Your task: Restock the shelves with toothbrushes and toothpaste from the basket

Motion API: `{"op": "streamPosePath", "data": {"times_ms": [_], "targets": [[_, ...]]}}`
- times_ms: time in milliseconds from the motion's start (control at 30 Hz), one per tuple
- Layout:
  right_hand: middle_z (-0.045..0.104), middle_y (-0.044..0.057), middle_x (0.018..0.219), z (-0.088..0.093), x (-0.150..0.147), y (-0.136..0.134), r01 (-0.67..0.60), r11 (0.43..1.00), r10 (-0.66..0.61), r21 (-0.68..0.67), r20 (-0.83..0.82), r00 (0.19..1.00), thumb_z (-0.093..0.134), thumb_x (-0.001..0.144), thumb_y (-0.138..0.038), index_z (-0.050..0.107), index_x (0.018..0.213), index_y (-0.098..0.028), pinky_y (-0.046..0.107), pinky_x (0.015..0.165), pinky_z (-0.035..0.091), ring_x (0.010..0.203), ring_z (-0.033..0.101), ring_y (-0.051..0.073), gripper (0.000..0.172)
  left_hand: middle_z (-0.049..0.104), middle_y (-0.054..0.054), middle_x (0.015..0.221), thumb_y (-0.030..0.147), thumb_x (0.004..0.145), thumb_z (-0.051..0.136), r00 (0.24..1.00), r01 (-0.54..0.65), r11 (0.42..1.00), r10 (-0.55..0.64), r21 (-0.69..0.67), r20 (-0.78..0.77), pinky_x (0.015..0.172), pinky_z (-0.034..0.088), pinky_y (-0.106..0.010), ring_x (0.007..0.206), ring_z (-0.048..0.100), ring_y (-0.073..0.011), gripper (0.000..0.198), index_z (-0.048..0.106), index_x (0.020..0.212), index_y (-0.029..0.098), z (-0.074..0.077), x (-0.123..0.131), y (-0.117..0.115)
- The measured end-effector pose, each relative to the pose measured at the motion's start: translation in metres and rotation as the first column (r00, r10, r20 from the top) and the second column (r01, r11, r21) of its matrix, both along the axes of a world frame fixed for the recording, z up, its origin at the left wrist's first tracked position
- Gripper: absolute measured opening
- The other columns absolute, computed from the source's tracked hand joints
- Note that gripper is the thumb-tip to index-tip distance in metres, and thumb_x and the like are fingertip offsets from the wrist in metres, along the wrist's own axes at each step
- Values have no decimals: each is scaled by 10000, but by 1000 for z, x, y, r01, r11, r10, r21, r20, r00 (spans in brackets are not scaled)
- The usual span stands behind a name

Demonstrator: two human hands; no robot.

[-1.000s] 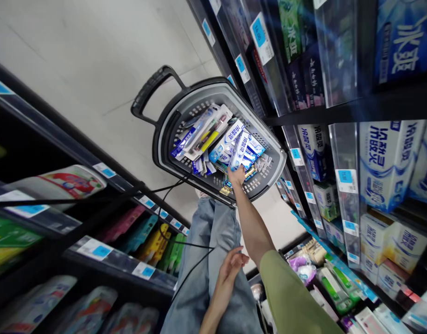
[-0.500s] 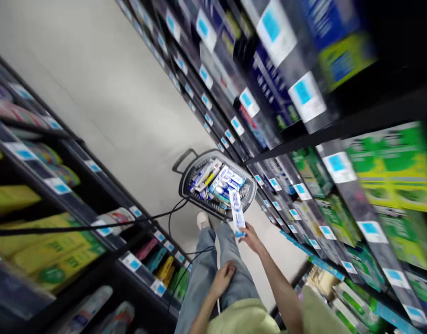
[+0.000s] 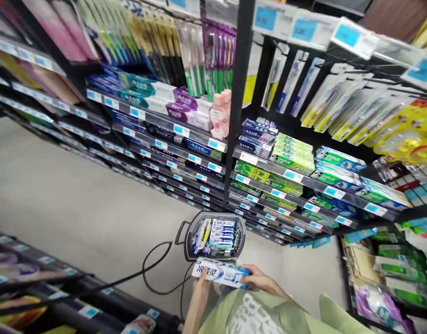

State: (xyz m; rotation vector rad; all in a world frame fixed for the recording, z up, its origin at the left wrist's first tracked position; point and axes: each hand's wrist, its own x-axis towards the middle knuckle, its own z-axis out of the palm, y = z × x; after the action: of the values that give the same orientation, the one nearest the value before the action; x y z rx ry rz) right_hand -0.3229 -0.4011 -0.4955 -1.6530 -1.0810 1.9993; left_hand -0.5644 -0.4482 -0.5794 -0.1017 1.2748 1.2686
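As the person's left hand [image 3: 200,283] and right hand [image 3: 258,278] grip its nine o'clock and three o'clock ends respectively, a long white-and-blue cardboard carton [image 3: 220,273] lies crosswise at six o'clock of the view, its right end slightly lower. The left thumb is pressed on the printed face, the other left fingers being largely hidden; the right thumb and fingers are clamped on the blue end. Toward twelve o'clock from the carton, and apart from it, a grey plastic basket with a black rim [image 3: 190,239] stands on the pale floor [image 3: 105,199], its black handle [image 3: 180,233] at the basket's nine o'clock. Inside are a column of white-and-blue cartons [image 3: 223,234] and, toward nine o'clock of these, a flat yellow-and-black package [image 3: 205,230]. At seven to eight o'clock of the view, a thin black cable [image 3: 143,268] forms a loop. Black shelving with blue-and-white price labels [image 3: 240,93] spans ten to three o'clock, bearing pale pink bottles [image 3: 220,116] at twelve, hanging toothbrush packs [image 3: 359,104] between two and three, and green-and-yellow cartons [image 3: 292,155] near three. Below the held carton, a light-green shirt with white print [image 3: 296,306] is visible.
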Motion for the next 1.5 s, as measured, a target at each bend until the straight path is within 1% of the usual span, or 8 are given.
{"op": "streamPosePath", "data": {"times_ms": [133,300,467,800,967,1133,1300,1500], "targets": [[664,-13,697,-7,5,4,78,992,-66,99,-122,990,843,519,-428,692,703,-267,294,527,474,642,617,204,287,812,-62,1017,241,948,620,989,-126,992,126,-15,80,1007,585,-375,1016,776,-220,142,706,1056,209,18,5,-2],[683,0,705,-10,25,4,196,965,-174,174,-133,976,747,685,-665,689,816,-241,249,489,447,543,589,146,448,812,-73,994,185,999,524,961,-186,981,193,-52,198,1006,588,-371,945,785,-199,241,719,1140,196,31,35,-16],[661,-12,668,-3,45,7,289,921,-273,263,-97,957,698,739,-734,652,880,-226,231,434,389,500,577,145,529,795,-107,1142,230,1022,490,943,-174,985,164,9,288,1060,565,-401,1046,769,-215,375,651,1361,231,40,61,-23],[609,-11,751,31,104,40,400,788,-413,468,-80,907,590,826,-742,650,1089,-181,249,529,453,601,518,136,623,757,-122,1253,388,1036,518,961,-157,974,112,166,253,1076,547,-451,1162,711,-231,345,666,1300,224,97,135,28],[654,39,845,43,141,30,378,737,-405,561,-82,911,560,881,-679,664,1130,-184,259,511,463,649,555,167,563,777,-111,1192,373,959,668,996,-43,984,29,173,82,916,610,-374,1044,746,-218,301,683,1207,204,98,162,32],[642,29,794,33,170,6,390,754,-404,528,-96,910,587,870,-677,662,1104,-176,257,493,452,599,525,152,558,804,-116,1048,305,831,834,1000,0,997,-2,79,26,760,619,-316,852,771,-216,352,694,1129,178,91,176,16],[602,4,728,21,183,-12,429,770,-427,472,-118,896,610,869,-676,673,1065,-178,259,484,429,560,491,139,539,805,-131,969,331,841,825,998,56,998,-56,-6,21,691,619,-312,778,769,-227,302,711,1052,149,94,185,1],[548,-23,689,24,172,-6,476,738,-481,479,-122,868,602,870,-687,665,966,-184,256,484,395,535,446,122,516,799,-140,982,505,917,710,996,82,996,-83,17,34,665,597,-278,766,746,-205,379,707,1050,150,103,179,13]]}}
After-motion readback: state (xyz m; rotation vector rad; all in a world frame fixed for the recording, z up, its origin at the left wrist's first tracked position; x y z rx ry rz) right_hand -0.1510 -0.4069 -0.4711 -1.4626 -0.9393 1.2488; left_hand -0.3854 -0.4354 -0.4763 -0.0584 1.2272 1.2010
